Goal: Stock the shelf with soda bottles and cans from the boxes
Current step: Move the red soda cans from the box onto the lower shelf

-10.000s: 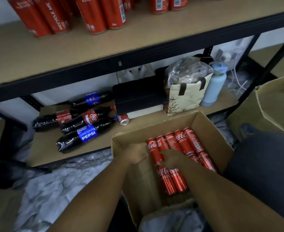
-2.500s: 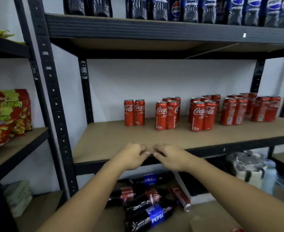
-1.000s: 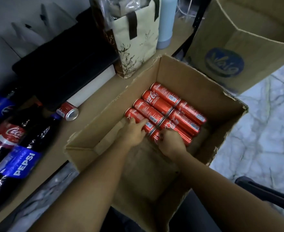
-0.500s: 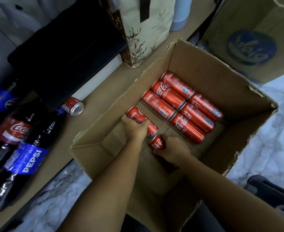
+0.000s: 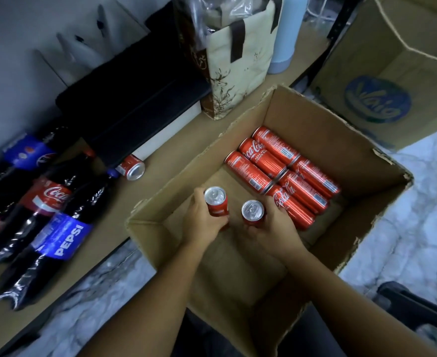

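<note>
Two red cans are gripped upright inside the open cardboard box (image 5: pixel 346 140): left can (image 5: pixel 216 202) wrapped by the left hand (image 5: pixel 203 222), right can (image 5: pixel 253 213) wrapped by the right hand (image 5: pixel 271 229), lower halves hidden by fingers. Six cans (image 5: pixel 282 173) lie flat along the box's far-right wall. Soda bottles (image 5: pixel 44 210) lie on the low shelf (image 5: pixel 166 140), cut off at the left edge, labels blurred.

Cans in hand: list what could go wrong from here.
1. Each hand, left and right, holds one can low on its body, so a can might tip out while rising.
2. The box rim is torn and could catch a wrist.
</note>
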Tool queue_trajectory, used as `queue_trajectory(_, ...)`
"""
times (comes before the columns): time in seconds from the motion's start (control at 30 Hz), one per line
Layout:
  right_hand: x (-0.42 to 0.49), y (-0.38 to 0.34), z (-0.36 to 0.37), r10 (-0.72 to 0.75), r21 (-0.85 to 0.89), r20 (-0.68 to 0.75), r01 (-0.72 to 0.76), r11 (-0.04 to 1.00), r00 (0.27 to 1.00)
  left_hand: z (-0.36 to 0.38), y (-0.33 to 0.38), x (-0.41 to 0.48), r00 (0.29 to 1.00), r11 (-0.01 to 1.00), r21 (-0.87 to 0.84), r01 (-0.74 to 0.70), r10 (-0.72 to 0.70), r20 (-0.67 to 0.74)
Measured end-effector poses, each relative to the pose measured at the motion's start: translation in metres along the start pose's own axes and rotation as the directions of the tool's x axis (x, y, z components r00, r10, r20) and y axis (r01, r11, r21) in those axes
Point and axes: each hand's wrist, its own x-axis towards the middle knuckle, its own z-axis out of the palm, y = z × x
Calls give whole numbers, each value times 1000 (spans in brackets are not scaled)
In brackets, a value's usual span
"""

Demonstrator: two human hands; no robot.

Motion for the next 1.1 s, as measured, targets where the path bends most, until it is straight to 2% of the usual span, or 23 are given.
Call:
queue_trajectory(0.17, -6, -14, 15, -82, 26, 4, 82, 996, 997, -17, -8, -25, 995, 980, 172, -96, 91, 32)
queue_trajectory(0.37, -15, -18, 23, -127, -21, 18, 128, 992, 992, -16, -9, -43, 995, 954, 284, -100, 91, 44)
queue_trajectory(0.53, -34, -24, 17, -205, -36, 2, 205, 978, 979, -31, -3, -63, 990, 963, 230, -137, 140, 7)
queue_trajectory(0.67, -70, -42, -5, -290, 15, -31, 290, 957, 957, -67, 13, -95, 967, 960, 144, -241, 249, -43)
queue_trajectory(0.83, -130, -94, -45, -442, 118, -133, 457, 882, 887, -132, 39, -151, 892, 899, 4, -438, 435, -121)
queue_trajectory(0.97, -181, -147, -67, -591, 158, -228, 628, 762, 774, -193, 63, -209, 801, 815, -51, -577, 553, -228)
queue_trajectory(1.1, -221, -204, -82, -700, 197, -244, 741, 642, 671, -250, 82, -265, 698, 734, -39, -678, 627, -347)
